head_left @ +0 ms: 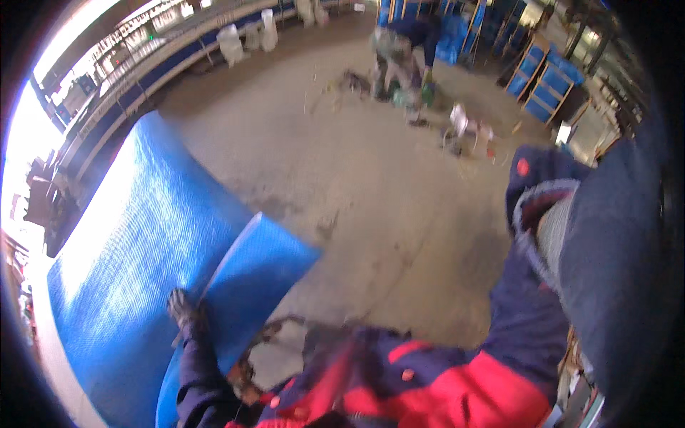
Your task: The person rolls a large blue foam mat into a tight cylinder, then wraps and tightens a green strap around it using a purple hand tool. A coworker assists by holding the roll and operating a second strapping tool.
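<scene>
So the left hand (187, 308) is in a dark glove, resting against a big blue sheet (135, 278) right by the edge of a folded-over flap (260, 264). Fingers are on the sheet for sure, but I honestly can't tell if they're pinching that edge or just pressing on it. The sheet itself takes up most of the lower left, shiny and ribbed-looking, with the flap's pointy corner sticking out over the bare floor (399, 214). Right hand isn't visible, so no clue what it's doing; you just get the dark sleeve (614, 271) raised close to the camera along the right edge. The jacket (457, 392) is navy and red.

Further off, near the top, another person (407, 50) is bent way over beside some green stuff (410, 96) on the floor, with a pinkish-white bundle (471, 125) lying near them. Wood-framed blue panels (549, 93) stand at upper right. A long counter (132, 85) runs along the upper left, with whitish bags (230, 44) hanging off its side.
</scene>
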The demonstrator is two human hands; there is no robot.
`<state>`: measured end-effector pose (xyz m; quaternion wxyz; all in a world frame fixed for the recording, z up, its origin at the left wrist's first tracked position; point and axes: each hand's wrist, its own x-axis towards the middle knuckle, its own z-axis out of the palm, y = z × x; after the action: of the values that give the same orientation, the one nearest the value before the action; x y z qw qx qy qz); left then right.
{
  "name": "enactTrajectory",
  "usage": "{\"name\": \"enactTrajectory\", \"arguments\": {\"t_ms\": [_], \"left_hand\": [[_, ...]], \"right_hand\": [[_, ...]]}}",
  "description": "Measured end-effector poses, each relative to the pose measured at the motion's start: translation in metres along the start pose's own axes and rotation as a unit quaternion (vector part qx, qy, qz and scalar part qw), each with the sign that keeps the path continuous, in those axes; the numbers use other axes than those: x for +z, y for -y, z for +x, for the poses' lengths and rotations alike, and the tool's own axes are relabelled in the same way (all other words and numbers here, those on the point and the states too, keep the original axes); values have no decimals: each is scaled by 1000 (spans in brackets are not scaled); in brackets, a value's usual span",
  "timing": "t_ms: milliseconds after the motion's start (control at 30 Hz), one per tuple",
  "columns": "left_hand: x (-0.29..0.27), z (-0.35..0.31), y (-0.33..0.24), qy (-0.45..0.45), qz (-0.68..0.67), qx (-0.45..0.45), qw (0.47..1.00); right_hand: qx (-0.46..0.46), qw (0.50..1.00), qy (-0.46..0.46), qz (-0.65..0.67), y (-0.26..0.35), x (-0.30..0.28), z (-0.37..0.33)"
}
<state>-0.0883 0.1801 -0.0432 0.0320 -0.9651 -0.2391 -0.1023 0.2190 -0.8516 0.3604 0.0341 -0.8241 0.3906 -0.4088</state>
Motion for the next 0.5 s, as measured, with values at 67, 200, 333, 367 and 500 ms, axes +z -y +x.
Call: {"name": "enactTrajectory", "arguments": {"t_ms": [67, 200, 333, 367, 500], "left_hand": [[-1, 7, 1, -59, 35, 59, 996], [-2, 5, -2, -188, 46, 127, 973], [-3, 3, -2, -18, 0, 15, 1000], [-5, -2, -3, -69, 13, 51, 996], [-7, 4, -6, -27, 40, 21, 999]], "right_hand": [[55, 998, 8, -28, -33, 1, -11], [60, 998, -8, -20, -27, 1, -28], [-40, 994, -79, 68, 61, -9, -37], [-77, 986, -104, 108, 90, -18, -44], [-245, 876, -187, 372, 217, -79, -121]]}}
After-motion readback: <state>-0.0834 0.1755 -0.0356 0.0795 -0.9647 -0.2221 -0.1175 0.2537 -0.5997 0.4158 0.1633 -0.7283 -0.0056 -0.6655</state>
